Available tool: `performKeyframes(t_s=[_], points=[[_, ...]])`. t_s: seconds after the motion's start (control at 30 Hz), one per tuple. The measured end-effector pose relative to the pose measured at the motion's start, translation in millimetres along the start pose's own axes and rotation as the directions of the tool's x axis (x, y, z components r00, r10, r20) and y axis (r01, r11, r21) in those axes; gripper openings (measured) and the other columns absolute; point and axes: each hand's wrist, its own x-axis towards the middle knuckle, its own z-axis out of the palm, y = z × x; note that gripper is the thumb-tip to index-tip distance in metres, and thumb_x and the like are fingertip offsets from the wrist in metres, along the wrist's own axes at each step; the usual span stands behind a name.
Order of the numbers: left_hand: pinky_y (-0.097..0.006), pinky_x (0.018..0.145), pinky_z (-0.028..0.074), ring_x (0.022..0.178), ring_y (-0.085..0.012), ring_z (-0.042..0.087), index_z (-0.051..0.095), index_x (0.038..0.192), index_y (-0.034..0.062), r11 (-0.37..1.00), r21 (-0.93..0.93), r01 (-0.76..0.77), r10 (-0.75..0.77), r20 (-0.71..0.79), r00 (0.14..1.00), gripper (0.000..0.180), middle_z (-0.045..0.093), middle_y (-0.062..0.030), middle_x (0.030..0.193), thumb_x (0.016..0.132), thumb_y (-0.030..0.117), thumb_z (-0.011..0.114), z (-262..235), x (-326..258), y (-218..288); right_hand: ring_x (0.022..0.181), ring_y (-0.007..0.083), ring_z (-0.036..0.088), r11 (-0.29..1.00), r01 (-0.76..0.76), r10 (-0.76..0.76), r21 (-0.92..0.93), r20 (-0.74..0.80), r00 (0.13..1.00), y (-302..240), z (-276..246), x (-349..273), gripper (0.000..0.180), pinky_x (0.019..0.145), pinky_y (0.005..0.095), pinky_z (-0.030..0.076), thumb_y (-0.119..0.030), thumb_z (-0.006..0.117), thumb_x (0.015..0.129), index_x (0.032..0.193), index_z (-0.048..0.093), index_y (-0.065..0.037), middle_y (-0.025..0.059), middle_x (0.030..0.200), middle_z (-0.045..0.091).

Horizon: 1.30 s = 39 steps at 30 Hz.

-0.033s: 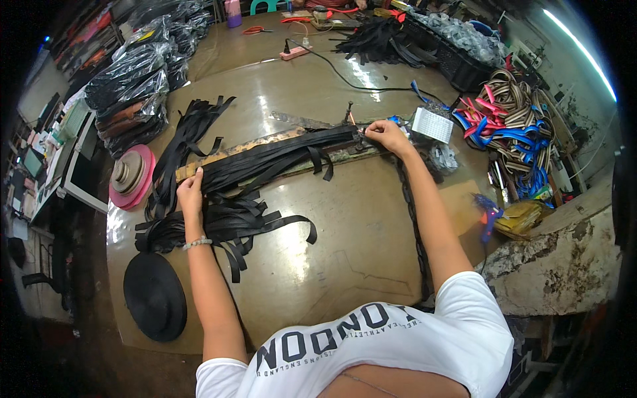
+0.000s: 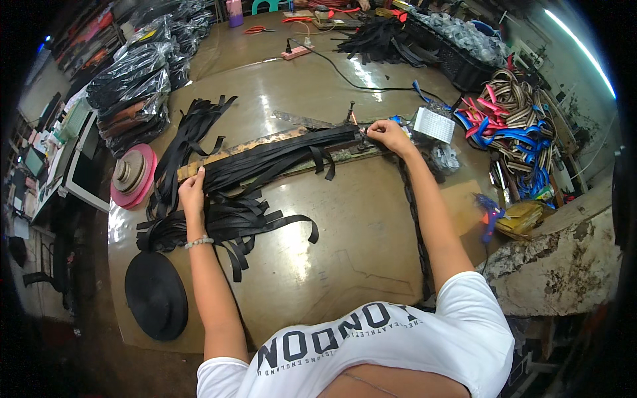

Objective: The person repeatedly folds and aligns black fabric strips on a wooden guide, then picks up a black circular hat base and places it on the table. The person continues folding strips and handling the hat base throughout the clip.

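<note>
A bundle of black webbing straps (image 2: pixel 279 156) lies stretched along a long wooden measuring board (image 2: pixel 265 142) on the brown table (image 2: pixel 358 225). My left hand (image 2: pixel 192 189) presses flat on the bundle's left end, beside the board's left tip. My right hand (image 2: pixel 388 136) pinches the strap ends at the board's right end, next to a small metal cutter post (image 2: pixel 352 113). A loose heap of cut black straps (image 2: pixel 219 222) lies just below my left hand, and more black straps (image 2: pixel 192 132) fan out above it.
A black webbing roll (image 2: pixel 157 295) lies flat at the table's near left. A pink spool (image 2: pixel 133 176) sits at the left edge. Plastic-wrapped bundles (image 2: pixel 133 79) are stacked far left. Coloured striped straps (image 2: pixel 511 119) pile up at right, by a white pad (image 2: pixel 434 124). A cable crosses the far table.
</note>
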Motion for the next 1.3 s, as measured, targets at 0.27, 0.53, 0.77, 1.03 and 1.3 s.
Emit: performKeyframes(t_s=[0.27, 0.53, 0.77, 1.03, 1.3], points=[[-0.023, 0.045, 0.041, 0.052, -0.0076, 0.048, 0.064, 0.073, -0.0042, 0.997, -0.058, -0.043, 0.045, 0.035, 0.998, 0.042, 0.053, -0.0010, 0.060, 0.081, 0.037, 0.062, -1, 4, -8, 0.064, 0.0097, 0.053, 0.993, 0.087, -0.100, -0.078, -0.185, 0.978, -102, -9, 1, 0.028, 0.059, 0.0244, 0.042, -0.027, 0.065, 0.079, 0.084, 0.063, 0.001, 0.0030, 0.072, 0.061], [-0.021, 0.047, 0.041, 0.054, -0.0066, 0.051, 0.060, 0.076, 0.0000, 0.958, -0.285, 0.021, 0.032, 0.182, 0.983, 0.022, 0.058, -0.0008, 0.066, 0.082, 0.022, 0.061, -8, -3, -12, 0.068, 0.0096, 0.055, 0.857, 0.431, -0.513, 0.283, 0.376, 0.772, -227, 231, 36, 0.031, 0.062, 0.0244, 0.044, -0.030, 0.063, 0.081, 0.089, 0.064, 0.001, 0.0033, 0.073, 0.062], [-0.021, 0.051, 0.040, 0.062, -0.0041, 0.050, 0.062, 0.083, 0.0002, 0.929, -0.357, 0.095, -0.014, 0.223, 0.975, 0.025, 0.060, 0.0000, 0.074, 0.083, 0.025, 0.060, -7, 4, -15, 0.054, 0.0124, 0.054, 0.973, 0.153, -0.210, 0.174, 0.383, 0.899, -182, 298, 78, 0.024, 0.054, 0.0273, 0.045, -0.021, 0.069, 0.069, 0.071, 0.064, 0.002, 0.0071, 0.060, 0.061], [-0.021, 0.043, 0.038, 0.048, -0.0055, 0.047, 0.062, 0.070, -0.0031, 0.984, -0.178, -0.015, 0.011, -0.022, 1.000, 0.036, 0.055, -0.0001, 0.057, 0.078, 0.032, 0.067, 4, 5, -15, 0.054, 0.0132, 0.052, 0.971, 0.223, -0.235, 0.081, 0.480, 0.845, -195, 276, 78, 0.032, 0.053, 0.0273, 0.043, -0.030, 0.071, 0.067, 0.077, 0.066, 0.000, 0.0058, 0.061, 0.059], [-0.021, 0.044, 0.038, 0.050, -0.0057, 0.044, 0.063, 0.069, -0.0007, 0.990, -0.115, -0.079, 0.075, -0.037, 0.996, 0.038, 0.052, 0.0016, 0.058, 0.077, 0.037, 0.067, 4, 8, -16, 0.057, 0.0091, 0.050, 0.981, -0.007, 0.066, -0.196, 0.298, 0.952, -168, 10, 31, 0.041, 0.050, 0.0250, 0.039, -0.041, 0.071, 0.070, 0.075, 0.065, -0.001, 0.0017, 0.061, 0.055]])
